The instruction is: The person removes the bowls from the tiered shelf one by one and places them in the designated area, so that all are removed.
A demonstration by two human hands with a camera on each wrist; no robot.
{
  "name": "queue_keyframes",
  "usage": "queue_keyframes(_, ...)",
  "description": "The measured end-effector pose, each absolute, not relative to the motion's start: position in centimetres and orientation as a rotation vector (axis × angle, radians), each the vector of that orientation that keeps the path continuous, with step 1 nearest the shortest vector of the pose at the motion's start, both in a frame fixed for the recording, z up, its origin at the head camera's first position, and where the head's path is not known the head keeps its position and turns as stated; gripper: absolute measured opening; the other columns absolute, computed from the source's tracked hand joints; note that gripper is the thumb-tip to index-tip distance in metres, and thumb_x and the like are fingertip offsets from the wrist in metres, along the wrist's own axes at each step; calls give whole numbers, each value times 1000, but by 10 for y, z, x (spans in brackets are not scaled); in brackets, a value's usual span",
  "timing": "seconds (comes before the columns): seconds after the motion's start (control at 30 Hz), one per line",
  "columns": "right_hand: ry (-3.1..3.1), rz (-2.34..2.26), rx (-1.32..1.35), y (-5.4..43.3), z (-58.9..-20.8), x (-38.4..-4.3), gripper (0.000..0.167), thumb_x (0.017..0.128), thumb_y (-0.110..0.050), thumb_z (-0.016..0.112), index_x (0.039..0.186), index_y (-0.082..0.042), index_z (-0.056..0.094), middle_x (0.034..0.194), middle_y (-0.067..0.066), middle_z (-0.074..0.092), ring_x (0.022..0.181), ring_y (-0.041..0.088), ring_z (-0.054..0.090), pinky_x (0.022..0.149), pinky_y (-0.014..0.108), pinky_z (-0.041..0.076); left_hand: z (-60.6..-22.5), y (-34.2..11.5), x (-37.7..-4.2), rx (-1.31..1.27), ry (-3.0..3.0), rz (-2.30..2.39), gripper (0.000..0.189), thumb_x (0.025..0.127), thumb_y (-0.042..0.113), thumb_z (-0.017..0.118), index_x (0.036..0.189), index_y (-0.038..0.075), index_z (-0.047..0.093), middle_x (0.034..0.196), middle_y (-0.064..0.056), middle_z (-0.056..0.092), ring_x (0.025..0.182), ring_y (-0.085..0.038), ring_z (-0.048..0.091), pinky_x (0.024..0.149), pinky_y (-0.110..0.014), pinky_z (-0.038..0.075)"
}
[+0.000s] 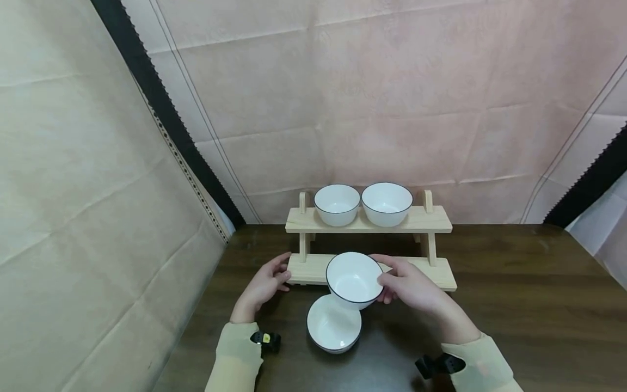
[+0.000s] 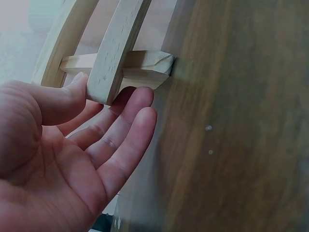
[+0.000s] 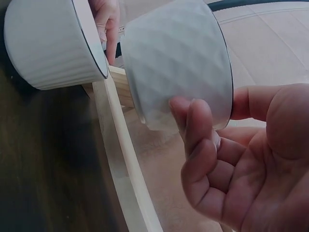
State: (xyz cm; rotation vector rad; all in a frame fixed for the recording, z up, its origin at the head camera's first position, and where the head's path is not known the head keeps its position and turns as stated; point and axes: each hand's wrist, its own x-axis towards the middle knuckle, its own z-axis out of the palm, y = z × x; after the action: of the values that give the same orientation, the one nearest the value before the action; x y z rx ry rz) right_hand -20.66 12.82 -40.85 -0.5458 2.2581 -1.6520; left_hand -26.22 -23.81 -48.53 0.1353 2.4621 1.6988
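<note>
Bench (image 1: 529, 305): under the rack (image 1: 431, 247), which stands toward its far edge
Back sheet (image 1: 392, 98): behind bench and rack
Side sheet (image 1: 88, 190): left of the bench
Upper shelf (image 1: 425, 220): carries the left bowl (image 1: 337, 211) and right bowl (image 1: 387, 209), side by side between the end pegs
Lower shelf (image 1: 309, 268): below the upper one and nearer the camera
Raised bowl (image 1: 354, 277): in the right hand (image 1: 409, 283), overlapping the lower shelf's front edge in the head view
Near bowl (image 1: 334, 325): on the bench before the rack, nearer than the raised bowl
Left hand (image 1: 262, 286): at the lower shelf's left end
</note>
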Motion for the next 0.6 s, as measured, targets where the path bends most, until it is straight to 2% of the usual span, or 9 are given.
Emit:
queue_keyframes(0.43, 2286, -1598, -591, 148, -408, -199, 52, 98, -3, 54, 150, -6, 44, 85, 14, 66, 69, 29, 65, 62, 39, 57, -484, -238, -262, 167, 2468, 1687, 53, 104, 8, 53, 155, 9, 37, 124, -18, 59, 101, -27, 64, 79, -41, 59)
queue_keyframes(0.6, 2295, -1516, -666, 162, -408, -200, 51, 100, -7, 54, 150, -7, 44, 84, 12, 68, 69, 28, 65, 64, 39, 57, -484, -237, -262, 138, 2472, 1687, 54, 104, 8, 54, 155, 13, 39, 124, -17, 60, 101, -26, 64, 79, -41, 59)
